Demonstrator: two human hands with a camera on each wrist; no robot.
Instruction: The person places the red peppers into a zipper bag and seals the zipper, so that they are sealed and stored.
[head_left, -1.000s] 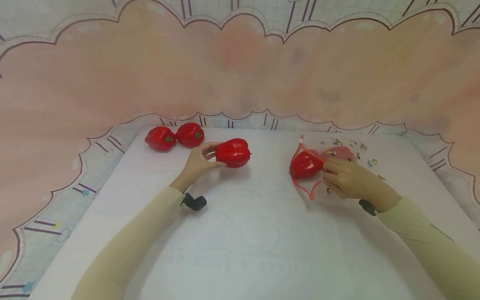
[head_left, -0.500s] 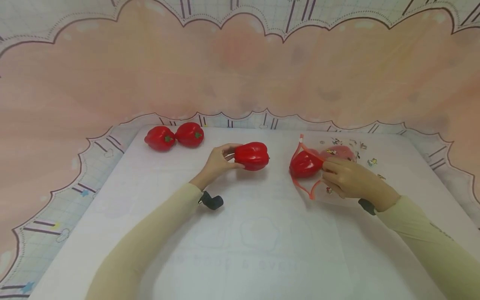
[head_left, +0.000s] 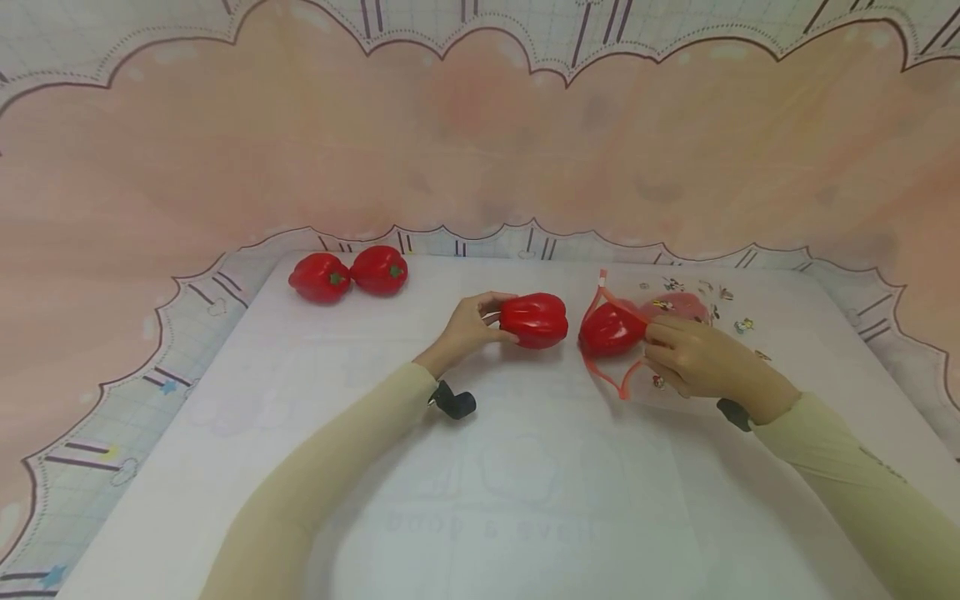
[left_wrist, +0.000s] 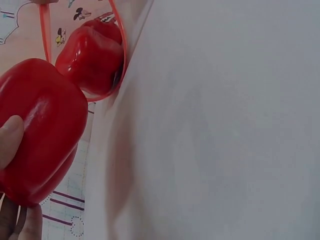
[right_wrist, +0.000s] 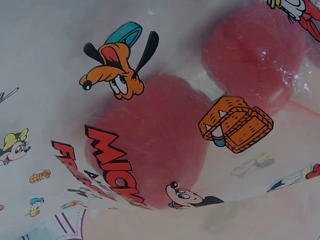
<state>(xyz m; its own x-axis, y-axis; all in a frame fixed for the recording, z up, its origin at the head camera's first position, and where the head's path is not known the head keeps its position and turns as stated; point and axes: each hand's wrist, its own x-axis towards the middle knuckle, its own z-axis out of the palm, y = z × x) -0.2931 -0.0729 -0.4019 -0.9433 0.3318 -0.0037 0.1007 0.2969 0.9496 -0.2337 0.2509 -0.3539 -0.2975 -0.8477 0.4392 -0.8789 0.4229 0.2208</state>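
Note:
My left hand [head_left: 467, 327] grips a red bell pepper [head_left: 534, 321] between thumb and fingers, just left of a clear zip bag's mouth. Prints of cartoon figures cover the bag [right_wrist: 60, 210], whose orange-red rim [head_left: 625, 390] stands spread apart. At its upper edge, my right hand [head_left: 693, 360] pinches the rim. Within the mouth lies one bell pepper [head_left: 611, 329]; a second bell pepper [head_left: 678, 305] shows through the plastic behind it. In the left wrist view, the held pepper [left_wrist: 42, 125] partly overlaps the rim. No fingers appear in the right wrist view.
Two more red bell peppers [head_left: 321, 277] sit side by side at the back left of the white table [head_left: 480, 483]. A patterned peach cloth [head_left: 480, 150] hangs behind the table and runs along its sides.
My left hand has carried its bell pepper rightward and slightly nearer to me, up to the bag's mouth. My right hand and the bag have stayed in place.

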